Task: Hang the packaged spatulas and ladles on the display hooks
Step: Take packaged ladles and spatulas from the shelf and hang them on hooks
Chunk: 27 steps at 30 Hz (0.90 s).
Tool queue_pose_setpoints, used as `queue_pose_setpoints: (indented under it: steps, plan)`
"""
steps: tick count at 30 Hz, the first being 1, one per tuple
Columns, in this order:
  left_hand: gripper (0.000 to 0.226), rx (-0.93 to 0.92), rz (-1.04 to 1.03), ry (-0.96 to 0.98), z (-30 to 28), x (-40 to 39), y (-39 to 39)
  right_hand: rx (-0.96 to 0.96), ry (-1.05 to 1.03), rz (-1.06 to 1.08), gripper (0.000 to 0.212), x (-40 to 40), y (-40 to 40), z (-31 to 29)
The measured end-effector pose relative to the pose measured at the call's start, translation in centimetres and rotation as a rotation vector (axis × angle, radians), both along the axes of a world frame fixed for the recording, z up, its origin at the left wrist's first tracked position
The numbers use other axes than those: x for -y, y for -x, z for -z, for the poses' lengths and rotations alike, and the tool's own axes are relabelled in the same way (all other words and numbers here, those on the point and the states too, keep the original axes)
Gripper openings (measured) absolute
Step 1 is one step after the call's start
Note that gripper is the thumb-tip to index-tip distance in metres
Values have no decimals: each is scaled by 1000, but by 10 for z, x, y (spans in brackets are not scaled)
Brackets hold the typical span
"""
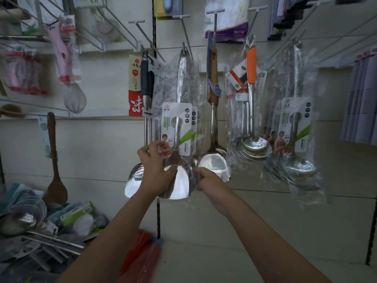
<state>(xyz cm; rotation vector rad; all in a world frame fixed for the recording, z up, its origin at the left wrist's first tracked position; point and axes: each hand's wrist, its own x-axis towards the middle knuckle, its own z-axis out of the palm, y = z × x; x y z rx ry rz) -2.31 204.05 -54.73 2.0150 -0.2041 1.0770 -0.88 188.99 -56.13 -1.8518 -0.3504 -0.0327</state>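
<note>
2 hands: left hand (155,170), right hand (206,178). 1 wooden spoon (54,160). 1 whisk (74,99). 1 orange-handled ladle (253,111). 1 wood-handled spatula (214,139). 1 black-handled spatula (145,123). At least 2 steel spatula packs (180,127) stacked centre; exact count unclear. Steel ladle packs (293,135) far right: several, overlapping, can't count. 1 red packet (142,260) at the bottom.

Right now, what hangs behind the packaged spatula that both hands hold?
Behind the packaged spatula at least one more card shows, edge only. The left hand and right hand cover the blades below.
</note>
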Motion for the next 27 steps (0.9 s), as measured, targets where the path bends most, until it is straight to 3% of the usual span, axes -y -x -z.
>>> queue_pose_setpoints:
  steps: [3,5,7,9,13,17,23,27]
  plan:
    - [79,299,-238,-328,4,8,-3,-47,-102,-39,59,-4,0,0]
    - [71,408,-259,-616,0,17,-1,-48,-153,-13,56,-8,-3,2]
    - [53,322,-117,-827,-4,31,6,-32,-210,18,39,-10,-5,4]
    - [48,124,-19,-910,-1,38,7,-38,-264,-3,29,-9,-4,7]
    - [51,120,-221,-1148,10,20,-3,-22,-267,-19,35,-3,-4,10]
    - [34,120,-368,-1238,13,3,-5,-21,-172,-38,52,-2,-9,12]
    - [38,199,-433,-1207,19,-6,-5,-28,2,-16,45,-6,-7,17]
    - [32,174,-437,-1229,19,4,-2,-19,173,15,60,1,-7,21]
